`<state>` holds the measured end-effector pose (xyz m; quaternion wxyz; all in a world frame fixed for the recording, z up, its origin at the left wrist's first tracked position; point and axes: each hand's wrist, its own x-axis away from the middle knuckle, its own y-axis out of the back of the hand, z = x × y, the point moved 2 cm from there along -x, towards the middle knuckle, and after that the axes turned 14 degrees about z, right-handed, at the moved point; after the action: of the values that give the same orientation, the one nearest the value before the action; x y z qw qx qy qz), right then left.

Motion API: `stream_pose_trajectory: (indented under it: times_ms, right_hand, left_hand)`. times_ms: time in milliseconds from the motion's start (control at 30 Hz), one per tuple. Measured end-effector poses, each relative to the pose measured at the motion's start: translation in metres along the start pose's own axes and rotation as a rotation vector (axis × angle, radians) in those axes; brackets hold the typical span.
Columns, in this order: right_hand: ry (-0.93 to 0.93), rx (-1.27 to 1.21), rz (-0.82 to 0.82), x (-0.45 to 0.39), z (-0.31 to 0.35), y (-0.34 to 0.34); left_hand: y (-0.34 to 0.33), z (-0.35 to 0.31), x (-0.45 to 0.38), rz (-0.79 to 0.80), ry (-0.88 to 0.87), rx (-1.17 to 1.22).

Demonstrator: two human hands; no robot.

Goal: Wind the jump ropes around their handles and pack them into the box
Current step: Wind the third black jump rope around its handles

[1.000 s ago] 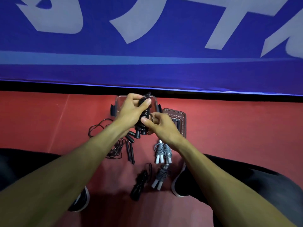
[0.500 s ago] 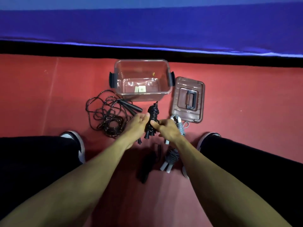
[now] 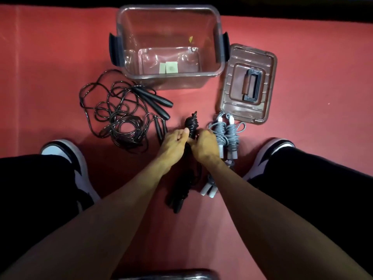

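We hold one wound black rope bundle (image 3: 191,126) between both hands. Left hand (image 3: 175,140) is curled round its lower part with the thumb up against the coils; right hand (image 3: 204,145) is clamped on the other side. Likely reason for the two-sided grip: it keeps the wraps from springing loose off the handles before the bundle goes in.

The clear box (image 3: 219,49) sits beyond the hands, open, lid off, with only small paper bits on its floor. So nothing is packed yet. The brown lid (image 3: 249,85) lies beyond and outboard of the right hand, handle side up, out of the drop path.

Count:
- Wound grey bundles: two. One (image 3: 227,136) just outboard of the right hand, one (image 3: 210,191) under the right forearm.
- Wound black bundles: two. The one in hand, plus one (image 3: 179,197) on the floor between the forearms.
- Loose black ropes (image 3: 117,118): a tangle outboard of the left hand. Four handles show, so we judge two ropes.
- Box: one. Lid: one.

Our read: winding is about two thirds done, packing not started.
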<state>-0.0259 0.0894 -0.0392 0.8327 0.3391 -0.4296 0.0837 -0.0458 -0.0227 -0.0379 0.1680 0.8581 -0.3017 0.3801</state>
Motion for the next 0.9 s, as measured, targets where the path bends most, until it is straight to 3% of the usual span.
stream_pose_trajectory:
  times_ms: [400,567,667,767,900]
  right_hand:
    - [-0.103,0.117,0.005,-0.002,-0.01,-0.001]
    - [0.052,0.121,-0.151,0.011,0.004,0.008]
    - [0.198,0.095,-0.156,0.018,0.026,0.011]
    - [0.267,0.004,-0.091,0.02,0.047,0.001]
    - [0.271,0.032,0.114,0.015,0.062,-0.033]
  left_hand:
    - [-0.002,0.019,-0.005,0.21,0.019,-0.054]
    - [0.011,0.013,0.004,0.014,-0.011,-0.112]
    - [0.029,0.015,0.007,-0.137,0.034,-0.142]
    - [0.046,0.026,0.004,-0.23,0.068,-0.116]
    - [0.054,0.04,0.003,-0.221,0.084,-0.074]
